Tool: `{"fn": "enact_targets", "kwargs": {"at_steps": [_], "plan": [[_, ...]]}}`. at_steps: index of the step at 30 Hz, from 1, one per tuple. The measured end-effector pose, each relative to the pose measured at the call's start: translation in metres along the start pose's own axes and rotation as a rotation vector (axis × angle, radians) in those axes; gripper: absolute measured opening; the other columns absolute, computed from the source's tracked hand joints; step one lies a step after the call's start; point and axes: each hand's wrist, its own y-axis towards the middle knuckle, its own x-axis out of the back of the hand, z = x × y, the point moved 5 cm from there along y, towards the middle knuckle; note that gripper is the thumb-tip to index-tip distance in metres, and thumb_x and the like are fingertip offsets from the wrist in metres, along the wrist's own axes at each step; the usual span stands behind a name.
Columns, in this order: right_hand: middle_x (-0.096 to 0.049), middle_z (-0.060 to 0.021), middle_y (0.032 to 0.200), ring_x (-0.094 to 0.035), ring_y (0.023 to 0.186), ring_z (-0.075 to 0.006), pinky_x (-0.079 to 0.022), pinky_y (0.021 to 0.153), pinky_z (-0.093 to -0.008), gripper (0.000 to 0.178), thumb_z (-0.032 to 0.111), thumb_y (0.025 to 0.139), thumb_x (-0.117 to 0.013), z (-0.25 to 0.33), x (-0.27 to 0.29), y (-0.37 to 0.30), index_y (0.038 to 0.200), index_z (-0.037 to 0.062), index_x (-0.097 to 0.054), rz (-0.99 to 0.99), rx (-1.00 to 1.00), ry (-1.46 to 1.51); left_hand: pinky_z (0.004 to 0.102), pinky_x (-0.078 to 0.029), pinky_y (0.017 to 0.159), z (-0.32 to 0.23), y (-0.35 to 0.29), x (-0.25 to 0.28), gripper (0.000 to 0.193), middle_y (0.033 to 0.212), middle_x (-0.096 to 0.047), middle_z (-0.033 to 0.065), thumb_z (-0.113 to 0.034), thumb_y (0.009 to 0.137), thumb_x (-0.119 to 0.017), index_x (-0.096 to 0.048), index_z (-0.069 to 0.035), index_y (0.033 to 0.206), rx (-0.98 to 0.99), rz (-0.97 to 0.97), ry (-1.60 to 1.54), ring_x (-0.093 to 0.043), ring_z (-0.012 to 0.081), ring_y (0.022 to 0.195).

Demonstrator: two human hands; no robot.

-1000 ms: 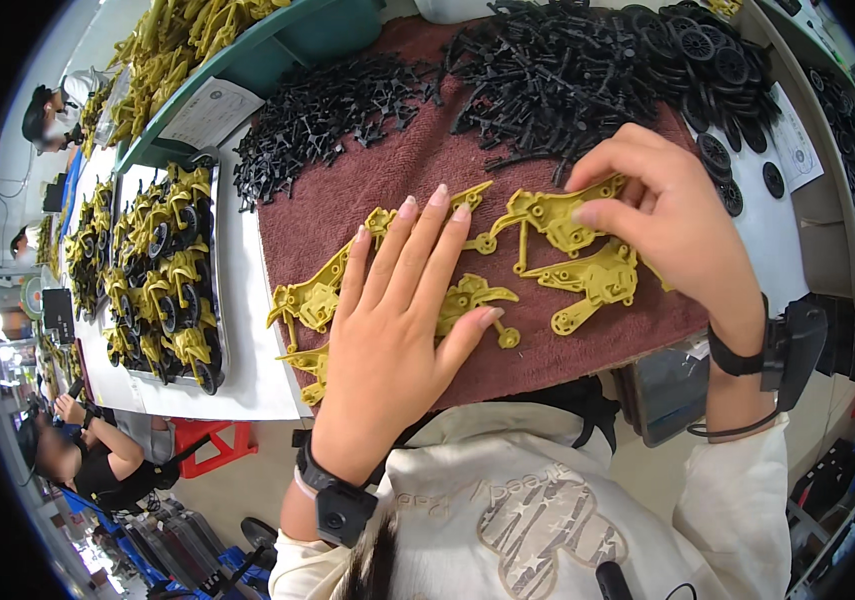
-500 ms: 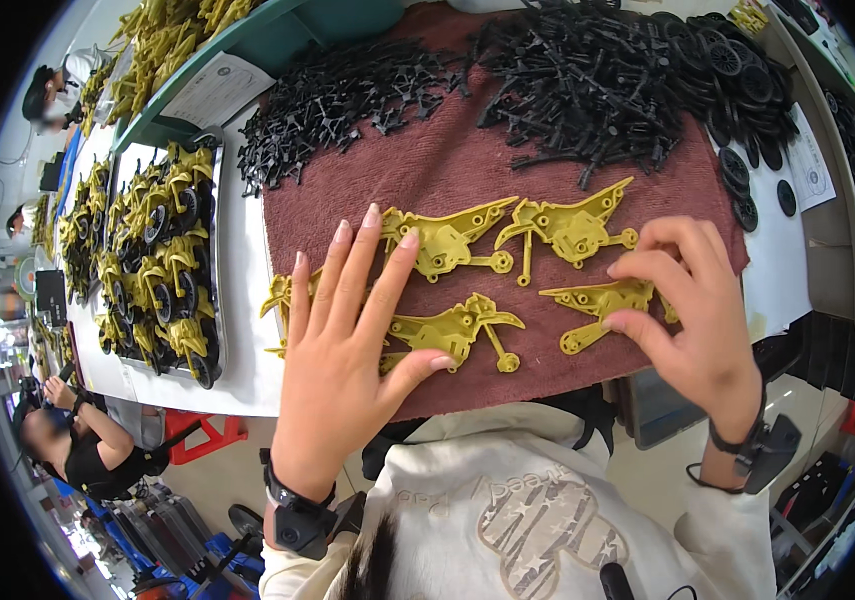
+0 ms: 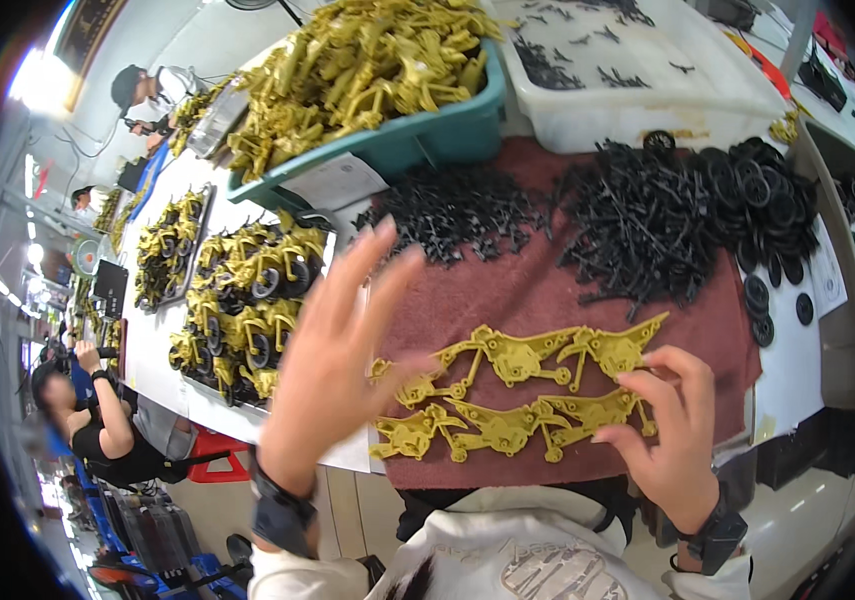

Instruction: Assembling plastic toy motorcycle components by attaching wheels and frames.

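Observation:
Two rows of yellow plastic toy motorcycle body pieces, an upper row (image 3: 515, 362) and a lower row (image 3: 499, 428), lie on a reddish-brown cloth (image 3: 587, 310). My left hand (image 3: 322, 365), blurred by motion, is raised over the left ends of the rows with its fingers spread and nothing in it. At the right ends, my right hand (image 3: 669, 425) has its fingers bent. Its forefinger is by the upper piece and its thumb by the lower one, with a gap between them; whether they touch the pieces I cannot tell.
Small black parts (image 3: 457, 215), longer black parts (image 3: 637, 230) and black wheels (image 3: 762, 200) lie heaped behind. A green bin (image 3: 427, 140) holds yellow pieces. Assembled yellow toy motorcycles fill a tray (image 3: 247, 300) at left. A grey bin (image 3: 842, 375) stands at right. A co-worker (image 3: 97, 420) sits left.
My left hand has lifted off the yellow pieces. The pieces now sit closer together in two rows. The view has tilted up, showing more of the bins at the back.

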Motion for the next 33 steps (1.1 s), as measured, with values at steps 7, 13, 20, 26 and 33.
{"fn": "enact_targets", "kwargs": {"at_steps": [7,13,20,26,33], "plan": [[-0.052,-0.0132,0.110,-0.051,0.092,-0.0271,-0.045,0.074,-0.0336,0.033,0.014,0.074,-0.077,-0.006,0.025,0.006,0.103,0.0038,-0.063,-0.078,0.015,0.062,0.0447,-0.036,0.106,0.111,0.139,0.067,0.058,0.135,-0.046,0.0211,-0.040,0.092,-0.058,-0.043,-0.006,0.136,0.044,-0.393,0.231,-0.043,0.0376,0.128],[-0.054,-0.0140,0.108,-0.053,0.098,-0.0300,-0.044,0.086,-0.0379,0.029,0.003,0.071,-0.070,-0.026,0.040,0.000,0.099,0.0034,-0.061,-0.080,-0.148,0.095,0.0478,-0.036,0.103,0.172,0.188,0.057,0.054,0.131,-0.050,0.0162,-0.042,0.092,-0.057,-0.047,-0.010,0.134,0.133,-0.314,0.343,-0.048,0.0381,0.121],[-0.055,-0.0137,0.101,-0.055,0.093,-0.0291,-0.044,0.084,-0.0363,0.019,0.000,0.074,-0.065,-0.045,0.046,0.003,0.092,0.0020,-0.061,-0.103,-0.204,0.066,0.0401,-0.046,0.090,0.167,0.171,0.066,0.031,0.119,-0.059,0.0133,-0.021,0.089,-0.064,-0.058,-0.010,0.118,0.025,-0.378,0.121,-0.058,0.0335,0.107],[-0.056,-0.0126,0.098,-0.055,0.089,-0.0280,-0.045,0.079,-0.0351,0.017,-0.002,0.073,-0.065,-0.038,0.052,0.017,0.089,0.0016,-0.062,-0.122,-0.104,0.039,0.0301,-0.049,0.081,0.185,0.155,0.091,0.038,0.113,-0.062,0.0119,-0.018,0.086,-0.069,-0.057,-0.011,0.121,0.090,-0.606,-0.129,-0.061,0.0169,0.095],[-0.058,-0.0124,0.096,-0.056,0.085,-0.0277,-0.046,0.075,-0.0347,0.018,-0.003,0.071,-0.066,-0.033,0.057,0.009,0.088,0.0012,-0.064,-0.191,-0.106,0.052,0.0216,-0.053,0.068,0.147,0.131,0.119,0.044,0.120,-0.059,0.0145,-0.015,0.087,-0.069,-0.053,-0.007,0.127,0.056,-0.775,-0.409,-0.066,0.0158,0.089]]}}
